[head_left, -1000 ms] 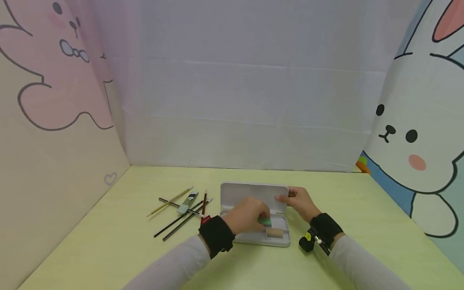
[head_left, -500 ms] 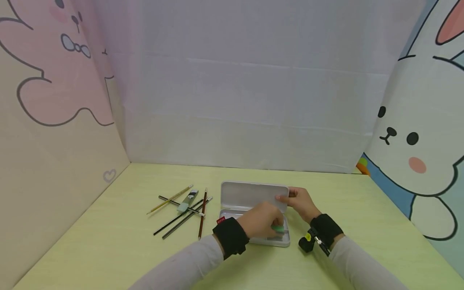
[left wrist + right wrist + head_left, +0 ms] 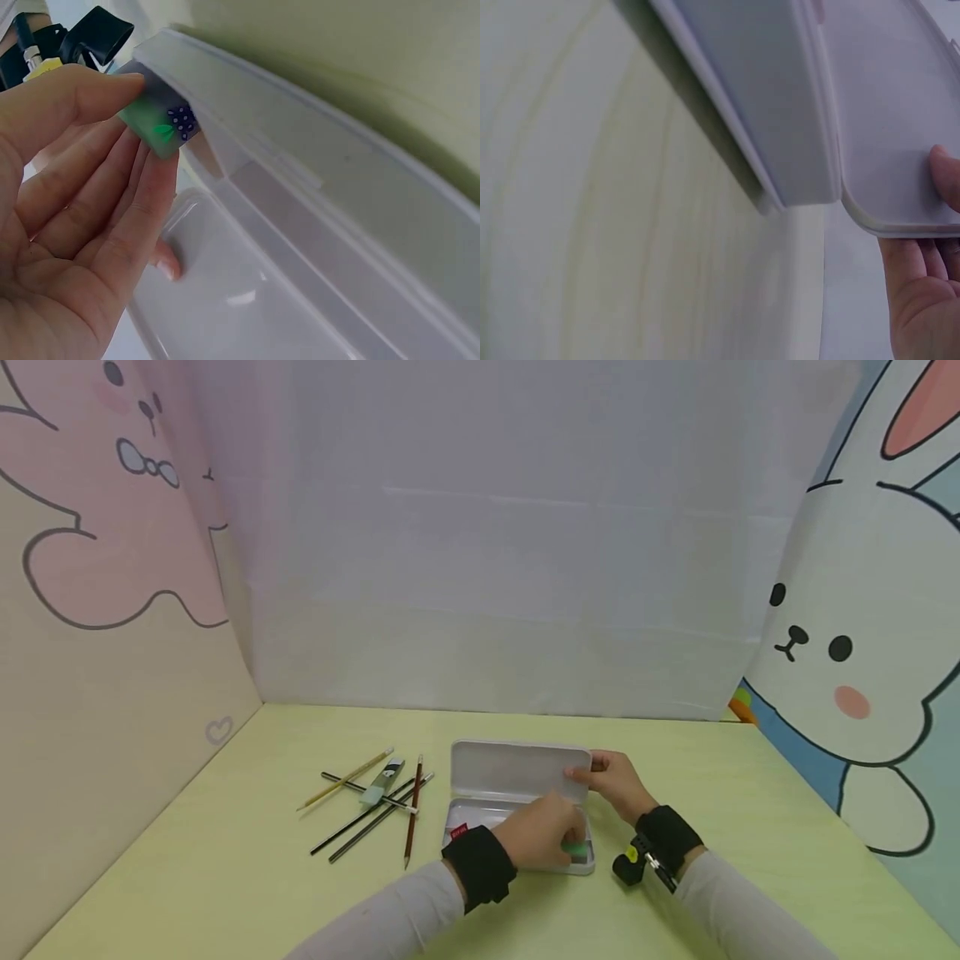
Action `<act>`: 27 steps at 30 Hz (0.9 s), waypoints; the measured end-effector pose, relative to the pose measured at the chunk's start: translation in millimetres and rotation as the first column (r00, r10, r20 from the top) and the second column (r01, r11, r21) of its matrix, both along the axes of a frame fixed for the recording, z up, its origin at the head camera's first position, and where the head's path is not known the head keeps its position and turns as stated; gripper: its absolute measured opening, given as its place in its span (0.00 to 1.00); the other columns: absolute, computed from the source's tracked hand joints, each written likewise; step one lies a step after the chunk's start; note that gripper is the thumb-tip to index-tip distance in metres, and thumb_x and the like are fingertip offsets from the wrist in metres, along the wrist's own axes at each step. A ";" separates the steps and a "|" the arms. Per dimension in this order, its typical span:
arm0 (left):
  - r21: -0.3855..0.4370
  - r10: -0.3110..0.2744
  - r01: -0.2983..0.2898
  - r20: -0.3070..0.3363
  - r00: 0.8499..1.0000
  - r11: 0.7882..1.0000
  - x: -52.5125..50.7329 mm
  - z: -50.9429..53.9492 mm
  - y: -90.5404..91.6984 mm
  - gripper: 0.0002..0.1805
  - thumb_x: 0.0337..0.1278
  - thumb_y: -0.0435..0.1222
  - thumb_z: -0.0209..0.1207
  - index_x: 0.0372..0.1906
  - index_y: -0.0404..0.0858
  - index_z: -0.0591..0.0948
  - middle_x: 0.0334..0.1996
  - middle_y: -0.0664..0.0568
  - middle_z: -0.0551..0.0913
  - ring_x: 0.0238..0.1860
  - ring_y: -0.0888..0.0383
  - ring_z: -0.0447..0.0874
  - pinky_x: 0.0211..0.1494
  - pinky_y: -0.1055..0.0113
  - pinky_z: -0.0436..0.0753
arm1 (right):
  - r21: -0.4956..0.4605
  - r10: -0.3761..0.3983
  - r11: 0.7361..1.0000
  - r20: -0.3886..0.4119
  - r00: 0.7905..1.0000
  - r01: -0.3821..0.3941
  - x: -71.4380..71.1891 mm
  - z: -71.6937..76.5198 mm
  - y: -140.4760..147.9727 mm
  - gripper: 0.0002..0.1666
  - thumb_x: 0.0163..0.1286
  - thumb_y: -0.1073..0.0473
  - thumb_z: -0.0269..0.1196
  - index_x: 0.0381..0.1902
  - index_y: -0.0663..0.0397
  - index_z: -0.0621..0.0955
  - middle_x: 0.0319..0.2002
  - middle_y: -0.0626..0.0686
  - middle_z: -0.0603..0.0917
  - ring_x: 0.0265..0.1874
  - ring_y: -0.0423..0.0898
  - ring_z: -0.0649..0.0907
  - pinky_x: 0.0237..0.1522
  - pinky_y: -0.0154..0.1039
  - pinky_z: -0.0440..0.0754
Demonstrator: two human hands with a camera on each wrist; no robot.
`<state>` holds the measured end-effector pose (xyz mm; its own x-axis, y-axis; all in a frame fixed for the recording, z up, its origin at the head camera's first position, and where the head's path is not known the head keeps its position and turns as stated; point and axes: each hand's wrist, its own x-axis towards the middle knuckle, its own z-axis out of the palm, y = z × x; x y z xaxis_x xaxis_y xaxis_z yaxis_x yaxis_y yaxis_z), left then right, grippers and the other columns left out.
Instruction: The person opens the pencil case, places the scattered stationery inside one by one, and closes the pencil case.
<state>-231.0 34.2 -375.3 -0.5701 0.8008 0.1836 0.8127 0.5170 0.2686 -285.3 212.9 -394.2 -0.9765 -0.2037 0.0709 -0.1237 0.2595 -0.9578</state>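
Observation:
A pale pencil case lies with its lid raised. My left hand is over the case's right end and pinches a green eraser. In the left wrist view the left hand holds that eraser, with dark blue berry-like dots on it, between thumb and fingers at the case's wall. My right hand grips the lid's right edge; in the right wrist view its thumb lies on the lid's inner face, the other fingers behind it.
Left of the case, several pencils lie crossed on the pale yellow-green table, with a small grey-green item among them. A white curtain hangs behind; printed cartoon panels stand at the sides.
My left hand has moved right and slightly nearer with the green eraser, to the case's right compartment. The right hand keeps its grip on the lid.

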 end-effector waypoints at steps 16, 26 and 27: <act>-0.064 0.047 -0.047 -0.005 0.999 0.997 3.6 -2.8 -0.7 0.06 0.40 0.29 0.71 0.27 0.40 0.86 0.22 0.60 0.83 0.22 0.72 0.69 0.29 0.83 0.69 | -0.013 -0.013 1.000 0.022 1.000 0.013 0.6 -2.1 0.8 0.26 0.63 0.61 0.65 0.53 0.76 0.77 0.37 0.48 0.89 0.35 0.33 0.85 0.41 0.33 0.84; -0.078 0.057 -0.060 -0.042 0.998 0.995 3.0 -3.8 -2.9 0.08 0.39 0.29 0.72 0.28 0.41 0.86 0.24 0.60 0.83 0.24 0.72 0.70 0.31 0.82 0.70 | 0.026 -0.003 1.000 0.004 1.000 0.003 0.5 0.4 0.9 0.25 0.63 0.61 0.65 0.53 0.75 0.77 0.41 0.56 0.89 0.36 0.34 0.85 0.41 0.33 0.83; -0.078 0.057 -0.060 -0.038 0.998 0.995 2.9 -4.0 -2.9 0.08 0.39 0.29 0.72 0.29 0.41 0.86 0.24 0.60 0.83 0.25 0.72 0.71 0.31 0.82 0.71 | 0.026 -0.007 1.000 0.006 1.000 0.007 0.4 0.4 0.9 0.25 0.63 0.62 0.65 0.53 0.75 0.77 0.41 0.56 0.89 0.36 0.34 0.84 0.41 0.33 0.83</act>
